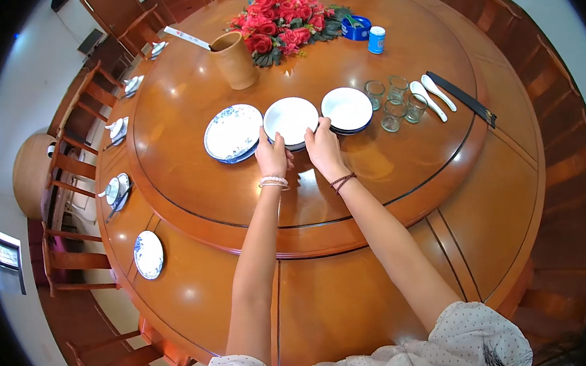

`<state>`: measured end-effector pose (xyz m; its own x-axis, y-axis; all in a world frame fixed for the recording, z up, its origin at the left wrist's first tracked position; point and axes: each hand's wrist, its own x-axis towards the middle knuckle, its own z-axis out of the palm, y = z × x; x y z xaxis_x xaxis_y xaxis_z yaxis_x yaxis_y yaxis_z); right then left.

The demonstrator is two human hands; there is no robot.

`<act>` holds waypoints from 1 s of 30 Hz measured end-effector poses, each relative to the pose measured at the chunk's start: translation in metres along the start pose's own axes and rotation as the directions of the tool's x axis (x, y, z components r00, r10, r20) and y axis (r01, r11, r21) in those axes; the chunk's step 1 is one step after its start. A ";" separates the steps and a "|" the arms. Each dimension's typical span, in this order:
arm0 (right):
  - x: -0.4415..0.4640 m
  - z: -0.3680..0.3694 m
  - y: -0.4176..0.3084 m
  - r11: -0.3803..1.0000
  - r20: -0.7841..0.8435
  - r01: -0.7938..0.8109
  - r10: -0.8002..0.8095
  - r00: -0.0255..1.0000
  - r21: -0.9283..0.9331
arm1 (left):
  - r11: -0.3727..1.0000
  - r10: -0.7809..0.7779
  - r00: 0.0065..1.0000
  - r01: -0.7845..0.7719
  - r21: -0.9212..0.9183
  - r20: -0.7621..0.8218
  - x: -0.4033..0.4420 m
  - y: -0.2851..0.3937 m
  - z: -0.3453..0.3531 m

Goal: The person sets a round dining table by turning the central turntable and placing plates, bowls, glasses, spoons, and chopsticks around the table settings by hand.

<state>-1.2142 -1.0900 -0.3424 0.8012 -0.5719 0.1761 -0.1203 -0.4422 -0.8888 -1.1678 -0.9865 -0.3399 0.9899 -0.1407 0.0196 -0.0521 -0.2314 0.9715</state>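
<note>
Your two forearms stretch forward and converge over the table, the left forearm [257, 254] running nearly straight ahead and the right forearm [381, 227] slanting inward from its dotted sleeve [480, 333]. Your left hand [274, 155] is at the near left edge of the middle stack of white bowls [291, 120], and your right hand [323, 146] is at its near right edge; on each, thumb and forefinger close about the rim, the other fingers tucked low and partly hidden, so you cannot tell how firmly they press. A pale beaded bracelet [274, 182] circles your left wrist, a dark one [342, 181] your right. The stack sits on the glossy wooden turntable [183, 181], between the blue-patterned plates [233, 132] just left of it and another bowl stack [346, 110] on its right. Farther right are small glass cups [396, 91], two white spoons [441, 92] and black chopsticks [462, 97]. Beyond stand a wooden holder [234, 60], red roses [283, 18], a blue ashtray [356, 29] and a blue can [377, 41]. Around the turntable, the round table [344, 303] carries a single patterned plate [148, 255] and place settings along its left edge, with wooden chairs [79, 258] drawn up beside pale walls.
</note>
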 end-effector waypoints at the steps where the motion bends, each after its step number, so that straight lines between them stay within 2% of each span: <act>1: -0.001 0.000 0.002 1.000 -0.003 0.008 -0.008 1.000 -0.026 | 1.000 0.008 1.000 -0.008 0.004 0.006 0.001 -0.002 0.000; 6: -0.001 0.004 0.011 0.995 -0.063 0.055 -0.061 0.996 -0.088 | 0.996 0.002 1.000 -0.003 0.090 0.011 0.000 -0.008 -0.001; 8: -0.004 0.004 0.016 0.973 -0.131 0.184 -0.203 0.970 -0.140 | 0.991 0.006 1.000 -0.009 0.136 0.018 -0.001 -0.007 -0.004; 10: -0.028 -0.008 0.017 0.967 -0.107 0.222 -0.235 0.966 -0.126 | 0.982 0.006 1.000 -0.004 0.187 -0.008 -0.012 -0.001 -0.012; 12: -0.066 -0.023 0.027 0.938 -0.057 0.307 -0.319 0.946 -0.163 | 0.959 0.155 0.988 -0.146 0.245 -0.020 -0.028 -0.024 -0.030; 13: -0.087 -0.034 0.038 0.906 0.046 0.348 -0.348 0.936 -0.239 | 0.934 0.237 0.971 -0.225 0.277 -0.011 -0.047 -0.032 -0.044; 15: -0.121 -0.056 0.046 0.876 0.188 0.306 -0.252 0.949 -0.373 | 0.969 0.134 0.991 -0.137 0.203 0.032 -0.112 -0.027 -0.082; 16: -0.131 -0.062 0.048 0.877 0.185 0.310 -0.258 0.948 -0.367 | 0.989 0.148 0.989 -0.148 -0.004 0.016 -0.148 -0.037 -0.101; 17: -0.140 -0.066 0.051 0.796 0.192 0.384 -0.332 0.923 -0.468 | 0.990 0.114 0.993 -0.117 -0.083 -0.032 -0.182 -0.064 -0.122; 18: -0.146 -0.068 0.053 0.696 0.210 0.447 -0.402 0.891 -0.562 | 0.981 0.033 0.997 -0.020 0.195 -0.063 -0.225 -0.075 -0.152; 19: -0.146 -0.067 0.054 0.706 0.212 0.438 -0.389 0.897 -0.557 | 0.976 -0.017 0.992 0.043 0.213 -0.125 -0.272 -0.071 -0.174; 20: -0.147 -0.067 0.054 0.709 0.216 0.440 -0.388 0.896 -0.551 | 0.932 -0.065 0.983 0.121 0.343 -0.172 -0.315 -0.096 -0.208; 21: -0.148 -0.066 0.053 0.695 0.207 0.427 -0.381 0.901 -0.578 | 0.924 0.004 0.954 0.111 0.365 -0.300 -0.357 -0.118 -0.236; 22: -0.149 -0.063 0.052 0.682 0.195 0.412 -0.375 0.907 -0.604 | 0.904 -0.167 0.894 0.308 0.298 -0.416 -0.393 -0.087 -0.255; 24: -0.150 -0.060 0.053 0.683 0.192 0.400 -0.362 0.912 -0.612 | 0.927 -0.136 0.807 0.308 0.213 -0.575 -0.455 -0.098 -0.314; 26: -0.150 -0.057 0.054 0.667 0.188 0.395 -0.362 0.913 -0.632 | 0.860 -0.152 0.664 0.454 0.233 -0.732 -0.470 -0.085 -0.356; 27: -0.150 -0.055 0.056 0.653 0.197 0.387 -0.347 0.917 -0.651 | 0.862 -0.153 0.667 0.451 0.232 -0.729 -0.463 -0.086 -0.372; 29: -0.151 -0.053 0.054 0.643 0.195 0.377 -0.337 0.921 -0.667 | 0.913 0.064 0.695 0.249 0.324 -0.716 -0.432 -0.085 -0.402; 30: -0.152 -0.050 0.050 0.637 0.197 0.375 -0.334 0.922 -0.674 | 0.923 0.114 0.696 0.190 0.334 -0.709 -0.407 -0.089 -0.414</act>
<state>-1.3715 -1.0596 -0.3927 0.8943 -0.2431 0.3755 -0.1712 -0.9615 -0.2147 -1.5110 -0.5107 -0.3364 0.7763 0.5588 0.2916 0.0956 -0.5617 0.8218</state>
